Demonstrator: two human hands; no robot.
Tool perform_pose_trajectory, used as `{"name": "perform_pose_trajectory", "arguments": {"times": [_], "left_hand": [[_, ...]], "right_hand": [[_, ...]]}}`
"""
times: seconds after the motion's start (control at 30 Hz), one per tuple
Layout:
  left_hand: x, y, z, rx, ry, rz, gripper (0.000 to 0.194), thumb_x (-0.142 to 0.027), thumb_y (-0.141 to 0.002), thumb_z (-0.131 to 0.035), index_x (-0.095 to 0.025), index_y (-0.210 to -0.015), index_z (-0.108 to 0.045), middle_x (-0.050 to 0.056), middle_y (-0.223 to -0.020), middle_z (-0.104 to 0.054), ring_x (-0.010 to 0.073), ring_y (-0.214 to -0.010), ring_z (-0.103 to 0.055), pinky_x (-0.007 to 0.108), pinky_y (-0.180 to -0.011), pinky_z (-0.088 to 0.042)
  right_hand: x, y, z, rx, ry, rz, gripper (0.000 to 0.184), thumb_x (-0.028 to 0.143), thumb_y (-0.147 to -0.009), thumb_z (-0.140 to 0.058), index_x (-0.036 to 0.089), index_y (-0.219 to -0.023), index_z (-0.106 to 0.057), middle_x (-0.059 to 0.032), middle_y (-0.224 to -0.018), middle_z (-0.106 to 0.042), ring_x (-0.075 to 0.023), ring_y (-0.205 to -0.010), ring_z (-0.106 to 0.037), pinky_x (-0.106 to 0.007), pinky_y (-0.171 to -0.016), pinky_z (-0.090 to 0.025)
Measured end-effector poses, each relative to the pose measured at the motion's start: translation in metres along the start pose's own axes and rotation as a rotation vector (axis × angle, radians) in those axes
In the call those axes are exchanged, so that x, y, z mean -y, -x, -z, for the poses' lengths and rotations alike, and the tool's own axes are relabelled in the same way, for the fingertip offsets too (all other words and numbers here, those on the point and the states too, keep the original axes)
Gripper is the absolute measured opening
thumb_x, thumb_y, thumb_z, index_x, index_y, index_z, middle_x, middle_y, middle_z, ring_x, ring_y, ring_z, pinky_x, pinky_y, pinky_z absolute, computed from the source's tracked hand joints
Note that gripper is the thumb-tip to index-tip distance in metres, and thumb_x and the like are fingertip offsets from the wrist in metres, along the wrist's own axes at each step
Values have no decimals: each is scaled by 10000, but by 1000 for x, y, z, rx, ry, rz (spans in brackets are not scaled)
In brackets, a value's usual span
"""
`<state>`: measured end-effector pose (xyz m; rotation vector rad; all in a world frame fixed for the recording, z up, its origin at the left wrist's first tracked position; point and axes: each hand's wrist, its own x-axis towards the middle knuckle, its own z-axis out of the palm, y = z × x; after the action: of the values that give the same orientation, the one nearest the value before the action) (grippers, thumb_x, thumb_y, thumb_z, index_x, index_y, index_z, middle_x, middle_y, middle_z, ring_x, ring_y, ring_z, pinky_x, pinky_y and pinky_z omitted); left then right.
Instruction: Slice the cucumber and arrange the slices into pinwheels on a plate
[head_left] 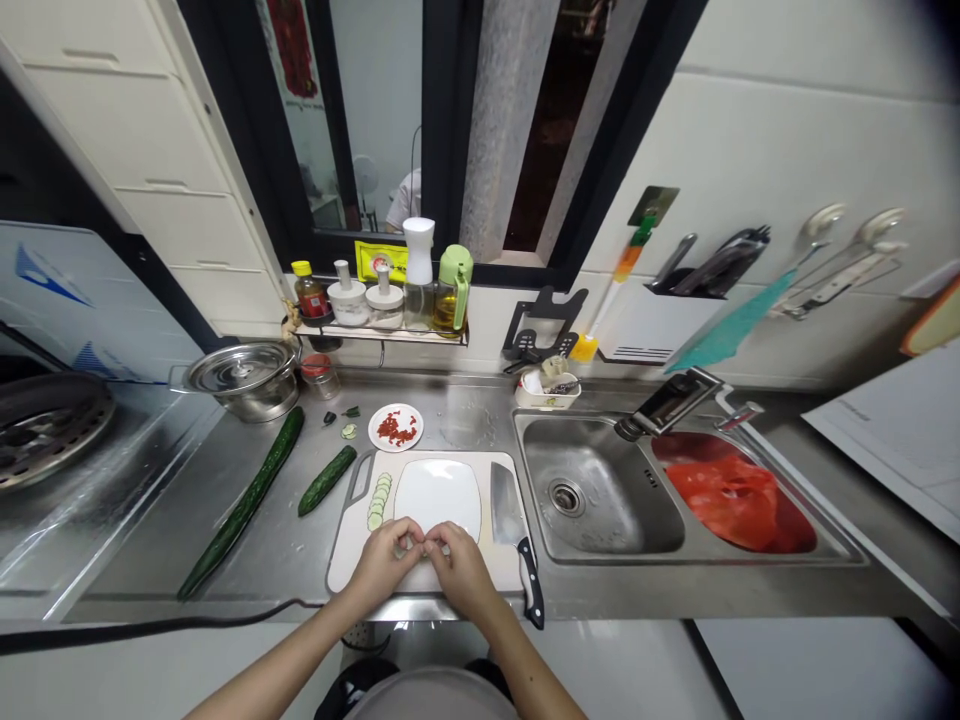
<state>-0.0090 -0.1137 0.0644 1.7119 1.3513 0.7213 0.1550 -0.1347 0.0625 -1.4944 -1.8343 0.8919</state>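
Note:
My left hand (388,560) and my right hand (457,562) meet at the near edge of a white cutting board (345,555), fingertips pinched together on something small and pale that I cannot make out. Just beyond them lies a white square plate (438,494). A row of cucumber slices (378,500) sits on the board's left part. A cleaver (514,530) with a black handle rests on the board's right edge.
A long cucumber (244,500) and a half cucumber (327,480) lie on the steel counter at left. A small plate of chopped red chilli (395,427) sits behind the board. A lidded steel pot (241,378), a condiment shelf (382,330) and a double sink (600,490) with a red basin (731,495) surround it.

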Motion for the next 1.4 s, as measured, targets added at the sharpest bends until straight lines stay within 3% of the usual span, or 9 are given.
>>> {"name": "perform_pose_trajectory", "arguments": {"times": [0.13, 0.3, 0.47, 0.63, 0.8, 1.0, 1.4], "left_hand": [[0, 0, -4, -14, 64, 44, 155, -351, -760, -612, -200, -744, -644, 8, -727, -647, 155, -699, -531, 263, -687, -404], [5, -7, -10, -63, 360, 249, 302, -468, -691, -646, -186, -793, -605, -6, -640, -603, 138, -624, -523, 246, -616, -388], [-3, -11, -7, 125, 617, 543, 460, -599, -679, -637, -177, -853, -576, -3, -659, -633, 84, -506, -455, 202, -485, -251], [-14, -17, -1, 131, 846, 633, 426, -508, -660, -723, -178, -884, -573, -21, -686, -625, 52, -522, -479, 168, -478, -256], [-14, -26, 2, 134, 926, 671, 401, -389, -655, -767, -188, -947, -580, -23, -732, -628, 54, -567, -538, 156, -483, -315], [-6, -36, 0, 90, 881, 658, 472, -301, -589, -797, -186, -994, -583, -37, -696, -601, 54, -560, -508, 162, -489, -308], [14, -48, -1, 57, 628, 287, 478, -356, -628, -718, -176, -1044, -563, -71, -621, -508, 81, -589, -494, 209, -587, -345]], "right_hand": [[-5, -2, -3, -13, -4, -11, 145, 184, -897, -488, 198, -793, -587, -24, -811, -632, -175, -804, -560, -276, -710, -397], [-11, -11, 4, -71, 103, 52, 171, 215, -930, -458, 200, -800, -568, -30, -808, -621, -177, -792, -548, -276, -698, -384], [-7, -21, 16, -99, 218, 172, 195, 231, -967, -422, 207, -838, -568, -40, -832, -619, -184, -805, -541, -285, -703, -386], [-6, -28, 19, -35, 372, 369, 183, 224, -973, -426, 200, -890, -587, -53, -844, -609, -189, -802, -517, -293, -700, -389], [-14, -32, 18, -21, 446, 445, 184, 233, -979, -434, 198, -893, -593, -55, -854, -597, -184, -804, -502, -289, -709, -392], [-21, -37, 15, -26, 406, 410, 216, 264, -989, -429, 192, -879, -601, -54, -860, -596, -182, -816, -499, -285, -714, -389], [-24, -47, 14, 54, 152, 178, 116, 224, -928, -523, 189, -846, -597, -35, -883, -604, -166, -878, -539, -271, -786, -397]]}}
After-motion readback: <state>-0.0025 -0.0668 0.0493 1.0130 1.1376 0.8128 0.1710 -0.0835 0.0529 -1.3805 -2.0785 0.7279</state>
